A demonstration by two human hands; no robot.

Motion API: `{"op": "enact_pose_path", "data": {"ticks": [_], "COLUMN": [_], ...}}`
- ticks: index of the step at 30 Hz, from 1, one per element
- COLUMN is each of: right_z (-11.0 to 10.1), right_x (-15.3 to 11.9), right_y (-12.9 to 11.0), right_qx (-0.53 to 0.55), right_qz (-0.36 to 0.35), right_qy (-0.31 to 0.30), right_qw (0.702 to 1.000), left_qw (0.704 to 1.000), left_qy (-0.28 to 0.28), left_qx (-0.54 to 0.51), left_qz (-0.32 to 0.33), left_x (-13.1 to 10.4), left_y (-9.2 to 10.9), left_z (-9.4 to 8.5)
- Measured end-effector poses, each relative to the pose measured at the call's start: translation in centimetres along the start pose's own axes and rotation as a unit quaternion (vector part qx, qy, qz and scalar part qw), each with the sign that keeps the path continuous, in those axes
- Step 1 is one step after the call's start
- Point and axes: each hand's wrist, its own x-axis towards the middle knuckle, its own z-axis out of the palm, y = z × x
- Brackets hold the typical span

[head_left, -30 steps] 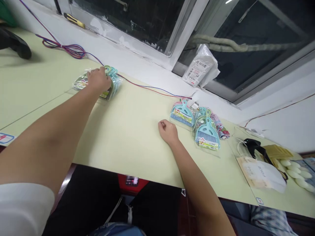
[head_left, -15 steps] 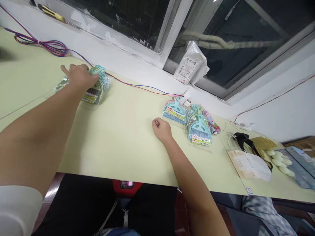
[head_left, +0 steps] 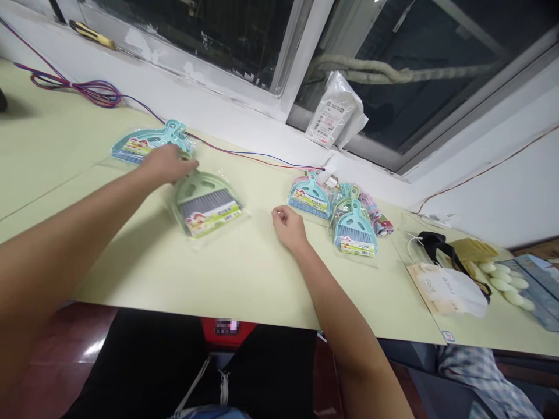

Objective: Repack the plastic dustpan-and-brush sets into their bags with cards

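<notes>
Now the left hand [head_left: 165,164] holds a green dustpan [head_left: 196,185], drawn down from the upper-left pile [head_left: 151,137], while the right hand [head_left: 290,227] stays curled mid-frame.

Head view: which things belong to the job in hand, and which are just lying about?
Likely part of the job:
green dustpan set, in the left hand;
blue dustpan set near that hand;
bagged sets beyond the right hand.

Apparently just lying about:
screwdriver;
coiled wires;
white packet;
white-and-beige pouch.
</notes>
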Motion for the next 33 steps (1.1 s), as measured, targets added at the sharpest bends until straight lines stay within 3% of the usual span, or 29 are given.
{"op": "enact_pose_path", "data": {"ticks": [2, 6, 10, 16, 24, 29, 33], "right_z": [-0.6, -1.6, -1.9, -2.1, -2.1, -1.9, -1.7], "right_x": [-0.3, -0.5, -0.4, -0.4, -0.8, -0.7, -0.2], "right_y": [-0.4, -0.4, 0.3, 0.3, -0.6, -0.1, 1.2], "right_qx": [0.072, 0.135, 0.101, 0.028, -0.127, -0.122, -0.028], "right_qz": [0.019, 0.122, 0.215, 0.210, 0.141, 0.131, 0.150], "right_qy": [0.003, -0.069, -0.128, -0.111, -0.097, -0.106, -0.090], "right_qw": [0.997, 0.981, 0.963, 0.971, 0.977, 0.978, 0.984], "left_qw": [0.999, 0.993, 0.995, 0.994, 0.995, 0.997, 0.995], "left_qy": [-0.008, -0.081, -0.012, 0.021, -0.051, -0.044, -0.039], "left_qx": [0.026, -0.090, -0.090, -0.095, -0.083, -0.032, -0.048], "left_qz": [0.019, 0.006, 0.041, 0.058, 0.037, 0.055, 0.072], "left_x": [-1.6, -3.8, -4.7, -5.0, -6.5, -6.9, -6.0], "left_y": [2.0, 5.5, 6.3, 5.0, 5.4, 5.7, 4.9], "left_z": [2.0, 6.1, 8.5, 8.3, 7.2, 7.3, 7.3]}}
